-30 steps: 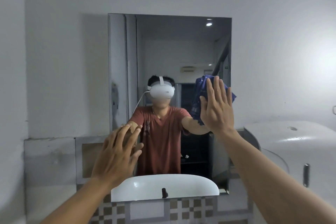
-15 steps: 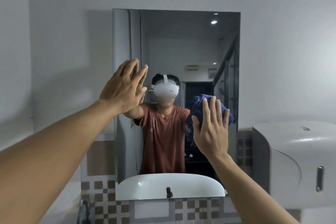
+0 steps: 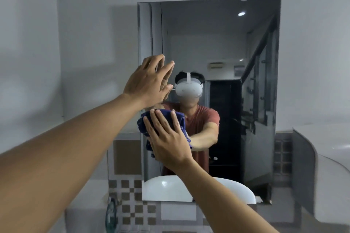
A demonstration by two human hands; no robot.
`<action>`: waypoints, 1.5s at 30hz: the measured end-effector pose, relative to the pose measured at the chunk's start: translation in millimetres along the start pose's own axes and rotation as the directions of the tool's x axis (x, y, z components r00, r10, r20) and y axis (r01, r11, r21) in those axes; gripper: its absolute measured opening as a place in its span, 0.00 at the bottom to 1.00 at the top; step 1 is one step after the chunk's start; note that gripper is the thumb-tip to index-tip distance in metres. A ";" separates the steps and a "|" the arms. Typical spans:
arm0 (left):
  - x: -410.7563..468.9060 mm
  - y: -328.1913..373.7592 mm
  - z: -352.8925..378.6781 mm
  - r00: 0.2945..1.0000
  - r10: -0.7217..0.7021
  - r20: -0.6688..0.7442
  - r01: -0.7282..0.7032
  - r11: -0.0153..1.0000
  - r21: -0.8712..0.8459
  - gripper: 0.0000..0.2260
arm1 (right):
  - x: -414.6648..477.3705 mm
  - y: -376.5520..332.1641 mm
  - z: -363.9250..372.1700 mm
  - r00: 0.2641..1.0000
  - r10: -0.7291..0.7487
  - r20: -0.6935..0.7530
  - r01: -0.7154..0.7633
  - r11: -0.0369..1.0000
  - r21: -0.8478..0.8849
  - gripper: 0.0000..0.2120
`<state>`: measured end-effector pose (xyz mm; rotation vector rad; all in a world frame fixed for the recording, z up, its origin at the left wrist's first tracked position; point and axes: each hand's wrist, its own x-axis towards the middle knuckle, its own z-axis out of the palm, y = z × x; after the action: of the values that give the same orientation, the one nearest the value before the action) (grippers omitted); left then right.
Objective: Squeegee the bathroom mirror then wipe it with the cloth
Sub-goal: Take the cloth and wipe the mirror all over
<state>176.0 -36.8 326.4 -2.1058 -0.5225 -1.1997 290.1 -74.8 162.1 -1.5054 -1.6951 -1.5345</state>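
The rectangular bathroom mirror [image 3: 217,43] hangs on the grey wall ahead. My right hand [image 3: 167,140] lies flat on a bunched dark blue cloth [image 3: 144,121] and presses it against the lower left part of the glass. Higher up, my left hand [image 3: 149,81] rests with fingers spread on the mirror near its left edge, holding nothing. The glass reflects a person in a red shirt with both arms out. No squeegee is in view.
A white dispenser [image 3: 329,166] juts from the wall at right, close to the mirror's right edge. Checkered brown and white tiles [image 3: 130,208] run below the mirror. A round metal fitting [image 3: 111,213] sits at lower left.
My right hand has slid the cloth from the mirror's right side down and across to the lower left. My left hand rose from the lower left onto the glass and stays there.
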 end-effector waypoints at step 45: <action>-91.2 29.0 37.8 0.997 -0.052 0.049 0.056 0.996 -0.073 0.32 | -207.7 54.7 -15.6 0.836 0.524 0.165 -0.526 0.850 -0.033 0.35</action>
<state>171.1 -32.8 223.7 -2.1998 -0.5675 -1.2192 402.9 -188.6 18.2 -1.9346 -1.2082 -1.1225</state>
